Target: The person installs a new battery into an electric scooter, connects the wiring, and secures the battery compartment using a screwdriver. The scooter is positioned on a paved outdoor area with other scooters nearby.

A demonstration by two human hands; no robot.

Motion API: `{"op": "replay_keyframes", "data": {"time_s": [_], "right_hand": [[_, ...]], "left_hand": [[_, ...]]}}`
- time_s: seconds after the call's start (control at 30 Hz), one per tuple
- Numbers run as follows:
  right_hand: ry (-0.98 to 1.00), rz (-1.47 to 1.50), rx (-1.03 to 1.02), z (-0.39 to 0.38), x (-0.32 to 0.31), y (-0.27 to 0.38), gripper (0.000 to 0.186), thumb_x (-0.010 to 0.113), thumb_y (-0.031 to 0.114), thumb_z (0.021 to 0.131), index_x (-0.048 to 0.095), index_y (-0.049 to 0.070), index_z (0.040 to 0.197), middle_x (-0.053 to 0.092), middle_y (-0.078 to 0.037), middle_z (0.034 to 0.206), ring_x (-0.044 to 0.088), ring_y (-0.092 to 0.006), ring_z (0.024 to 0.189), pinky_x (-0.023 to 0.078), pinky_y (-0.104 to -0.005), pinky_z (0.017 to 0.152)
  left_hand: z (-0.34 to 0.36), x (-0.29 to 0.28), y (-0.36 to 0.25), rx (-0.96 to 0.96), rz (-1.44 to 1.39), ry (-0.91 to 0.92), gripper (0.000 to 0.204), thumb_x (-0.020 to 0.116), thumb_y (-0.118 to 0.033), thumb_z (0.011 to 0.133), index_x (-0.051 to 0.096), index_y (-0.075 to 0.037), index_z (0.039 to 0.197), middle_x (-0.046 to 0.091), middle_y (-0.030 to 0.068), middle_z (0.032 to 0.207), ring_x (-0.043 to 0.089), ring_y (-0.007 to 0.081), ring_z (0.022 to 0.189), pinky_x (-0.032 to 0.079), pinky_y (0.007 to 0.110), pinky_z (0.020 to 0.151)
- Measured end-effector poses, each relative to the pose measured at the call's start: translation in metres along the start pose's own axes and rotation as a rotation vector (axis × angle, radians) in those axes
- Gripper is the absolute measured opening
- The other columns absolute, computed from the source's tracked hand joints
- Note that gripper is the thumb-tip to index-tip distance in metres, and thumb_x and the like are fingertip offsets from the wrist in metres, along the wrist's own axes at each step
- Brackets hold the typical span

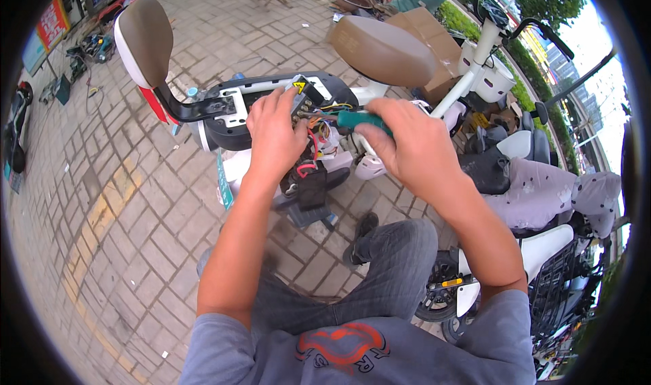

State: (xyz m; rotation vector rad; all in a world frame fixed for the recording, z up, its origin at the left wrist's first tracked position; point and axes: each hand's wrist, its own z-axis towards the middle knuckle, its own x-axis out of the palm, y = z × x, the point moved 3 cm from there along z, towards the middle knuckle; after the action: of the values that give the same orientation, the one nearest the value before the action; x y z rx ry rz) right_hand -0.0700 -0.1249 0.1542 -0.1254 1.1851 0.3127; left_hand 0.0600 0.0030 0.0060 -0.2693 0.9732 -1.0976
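Note:
An electric scooter's black body [230, 139] lies in front of me with its top opened, showing wires and metal terminals. My right hand [413, 137] is wrapped round the green handle of a screwdriver [356, 119], whose shaft points left toward the terminals. My left hand [274, 124] is curled at the edge of the opening, thumb near the screwdriver's tip; what its fingers grip is hidden. Just beyond those fingertips is a yellow warning label [299, 86] on a dark part. Red wires [308, 166] and a black pouch-like piece [312, 187] hang on the near side.
A brown backrest [150, 39] rises at the left and a brown saddle [384, 50] at the far side. A cardboard box [424, 35] stands behind. Other parked scooters [549, 263] crowd the right. Tools and parts [91, 49] lie on the paving at far left.

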Motion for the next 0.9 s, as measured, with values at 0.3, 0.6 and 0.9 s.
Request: {"op": "replay_keyframes", "data": {"time_s": [0.3,0.6,0.9], "right_hand": [[-0.024,0.017,-0.103,0.012,-0.005,0.000,0.026,0.067,0.019,0.086,0.058,0.009,0.108,0.056,-0.012,0.087,0.064,-0.0336,0.074,0.053,-0.0411,0.061],[0.120,-0.004,-0.022,0.023,-0.009,-0.002,0.030,0.067,0.020,0.086,0.054,0.006,0.109,0.061,-0.016,0.092,0.064,-0.0382,0.081,0.053,-0.0435,0.069],[0.292,-0.153,0.211,0.029,-0.007,-0.002,0.026,0.063,0.013,0.084,0.055,0.003,0.107,0.059,-0.017,0.103,0.062,-0.0365,0.092,0.053,-0.0425,0.073]], "left_hand": [[0.007,-0.005,0.003,0.039,-0.054,0.028,0.060,0.075,-0.013,0.073,0.055,-0.002,0.128,0.058,0.0209,0.128,0.056,0.0395,0.112,0.044,0.045,0.097],[0.010,-0.001,0.003,-0.044,0.036,0.044,0.066,0.078,-0.023,0.074,0.053,0.001,0.130,0.061,0.0196,0.123,0.056,0.0382,0.108,0.044,0.046,0.095],[0.012,-0.006,0.001,-0.096,0.026,0.117,0.065,0.074,-0.017,0.075,0.050,-0.002,0.134,0.060,0.0212,0.121,0.055,0.0395,0.109,0.043,0.046,0.096]]}}
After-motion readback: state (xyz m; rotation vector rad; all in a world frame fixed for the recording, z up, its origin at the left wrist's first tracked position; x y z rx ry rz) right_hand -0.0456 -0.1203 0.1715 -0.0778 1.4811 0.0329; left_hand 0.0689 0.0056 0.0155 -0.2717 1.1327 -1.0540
